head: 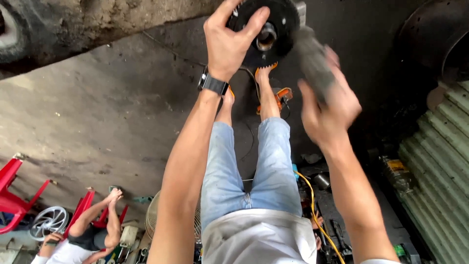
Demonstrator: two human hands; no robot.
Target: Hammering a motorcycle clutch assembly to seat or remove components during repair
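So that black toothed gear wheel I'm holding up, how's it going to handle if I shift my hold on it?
The black gear wheel looks like thick solid metal, so probably heavy for its size and fully stiff. It seems grimy, so the left hand might slip on it. Being round, it would likely roll if set on edge.

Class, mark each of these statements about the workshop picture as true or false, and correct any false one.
1. The left hand grips a black toothed gear. True.
2. The right hand is empty. False: it holds a grey, motion-blurred cylindrical object.
3. A dark wristwatch sits on the left wrist. True.
4. The person wears black trousers. False: the jeans are light blue.
5. A red plastic chair stands at the picture's left edge. True.
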